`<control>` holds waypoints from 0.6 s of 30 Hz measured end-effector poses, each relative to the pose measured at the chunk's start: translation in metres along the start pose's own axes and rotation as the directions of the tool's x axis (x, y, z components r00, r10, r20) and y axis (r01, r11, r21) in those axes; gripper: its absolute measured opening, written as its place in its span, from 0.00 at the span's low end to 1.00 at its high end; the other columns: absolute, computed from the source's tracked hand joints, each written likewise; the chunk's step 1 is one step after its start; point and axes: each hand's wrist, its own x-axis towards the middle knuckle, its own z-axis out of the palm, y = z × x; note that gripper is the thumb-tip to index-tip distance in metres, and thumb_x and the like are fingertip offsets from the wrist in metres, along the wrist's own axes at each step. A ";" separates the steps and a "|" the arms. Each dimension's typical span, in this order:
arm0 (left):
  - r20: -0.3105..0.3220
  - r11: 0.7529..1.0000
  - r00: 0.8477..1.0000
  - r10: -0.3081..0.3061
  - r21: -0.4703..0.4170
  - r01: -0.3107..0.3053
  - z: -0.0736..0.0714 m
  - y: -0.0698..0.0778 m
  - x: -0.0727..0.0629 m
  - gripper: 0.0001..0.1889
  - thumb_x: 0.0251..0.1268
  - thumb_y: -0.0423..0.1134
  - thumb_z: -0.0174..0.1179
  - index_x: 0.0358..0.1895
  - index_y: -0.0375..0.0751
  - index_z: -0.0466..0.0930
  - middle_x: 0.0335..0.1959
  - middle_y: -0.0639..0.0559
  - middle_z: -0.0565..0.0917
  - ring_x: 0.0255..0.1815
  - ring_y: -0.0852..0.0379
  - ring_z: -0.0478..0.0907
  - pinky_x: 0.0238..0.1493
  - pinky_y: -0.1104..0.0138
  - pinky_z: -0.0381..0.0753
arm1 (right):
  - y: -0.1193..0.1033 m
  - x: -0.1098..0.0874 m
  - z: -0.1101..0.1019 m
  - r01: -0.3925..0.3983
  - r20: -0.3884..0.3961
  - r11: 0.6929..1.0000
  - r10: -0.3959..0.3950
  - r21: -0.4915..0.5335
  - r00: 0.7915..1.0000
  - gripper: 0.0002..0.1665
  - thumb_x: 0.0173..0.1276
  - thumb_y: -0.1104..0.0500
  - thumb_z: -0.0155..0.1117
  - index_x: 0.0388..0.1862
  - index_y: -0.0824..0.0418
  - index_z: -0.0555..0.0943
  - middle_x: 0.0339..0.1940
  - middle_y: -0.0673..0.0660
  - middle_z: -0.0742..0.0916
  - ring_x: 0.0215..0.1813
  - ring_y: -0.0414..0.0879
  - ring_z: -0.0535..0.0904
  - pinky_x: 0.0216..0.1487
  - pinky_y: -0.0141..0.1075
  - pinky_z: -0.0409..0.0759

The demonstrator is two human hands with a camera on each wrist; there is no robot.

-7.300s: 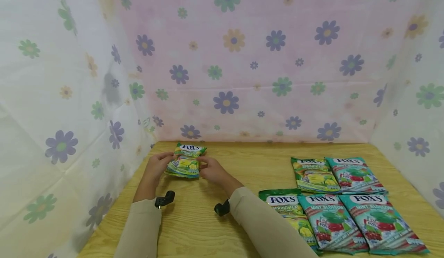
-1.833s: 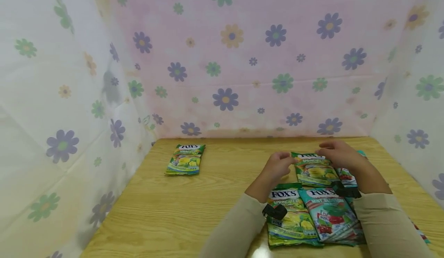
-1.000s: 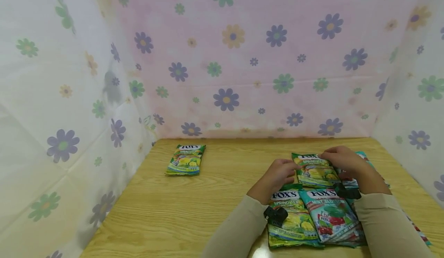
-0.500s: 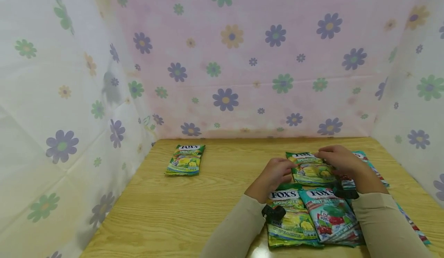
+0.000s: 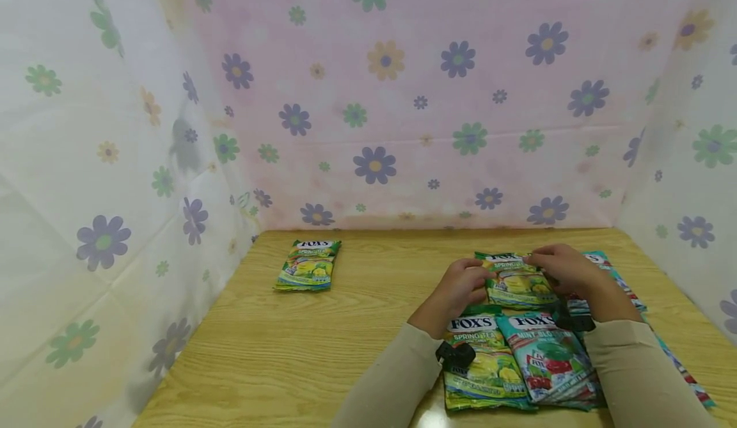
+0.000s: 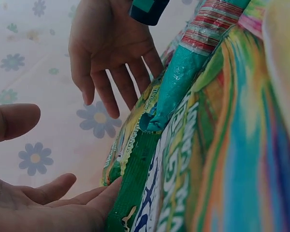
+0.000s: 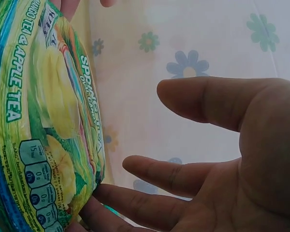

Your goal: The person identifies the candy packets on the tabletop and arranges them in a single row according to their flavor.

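Note:
A green and yellow Fox's Spring Tea candy bag (image 5: 516, 286) lies in the back row at the right of the table, between my two hands. My left hand (image 5: 459, 287) is at its left side; in the left wrist view the fingers stretch out, fingertips right at a bag's green edge. My right hand (image 5: 571, 276) reaches over the bag's right side from above. In the right wrist view, the right hand's thumb (image 7: 203, 99) stands apart from the bag, and the lower fingers (image 7: 140, 205) touch its edge. Neither hand curls round the bag.
Another Spring Tea bag (image 5: 309, 265) lies alone at the back left. In front of my hands are a Spring Tea bag (image 5: 486, 377) and a teal Mint Blossom bag (image 5: 549, 361). More teal bags (image 5: 610, 271) are partly hidden by my right arm. Floral cloth (image 5: 403, 95) walls enclose the table.
Both hands have come from the back-left bag, which now lies untouched, to the back-row bag at right. Within the last second that bag has slid slightly left, away from the teal one.

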 end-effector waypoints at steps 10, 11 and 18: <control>0.009 1.000 1.000 0.015 -0.008 -0.015 -0.002 -0.001 0.001 0.26 0.69 0.36 0.66 0.69 0.39 0.74 0.68 0.40 0.74 0.71 0.36 0.72 0.67 0.41 0.77 | -0.002 -0.002 -0.003 -0.014 0.000 0.999 0.014 0.038 1.000 0.49 0.82 0.40 0.52 0.84 0.71 0.48 0.17 0.48 0.68 0.20 0.43 0.61 0.25 0.43 0.74; 0.010 1.000 1.000 0.017 -0.011 -0.017 -0.002 -0.001 0.001 0.26 0.69 0.36 0.66 0.69 0.39 0.74 0.68 0.40 0.75 0.71 0.36 0.72 0.67 0.41 0.77 | -0.002 -0.003 -0.003 -0.008 -0.001 0.999 0.008 0.032 1.000 0.50 0.83 0.40 0.51 0.84 0.72 0.48 0.19 0.48 0.69 0.22 0.44 0.63 0.26 0.43 0.75; 0.009 1.000 1.000 0.026 -0.016 -0.025 -0.002 0.001 0.000 0.24 0.68 0.36 0.67 0.66 0.39 0.77 0.63 0.42 0.78 0.65 0.40 0.77 0.65 0.43 0.79 | -0.009 -0.008 -0.006 0.070 -0.015 0.998 -0.070 0.002 0.997 0.47 0.84 0.42 0.50 0.82 0.74 0.52 0.21 0.48 0.70 0.20 0.41 0.63 0.25 0.44 0.75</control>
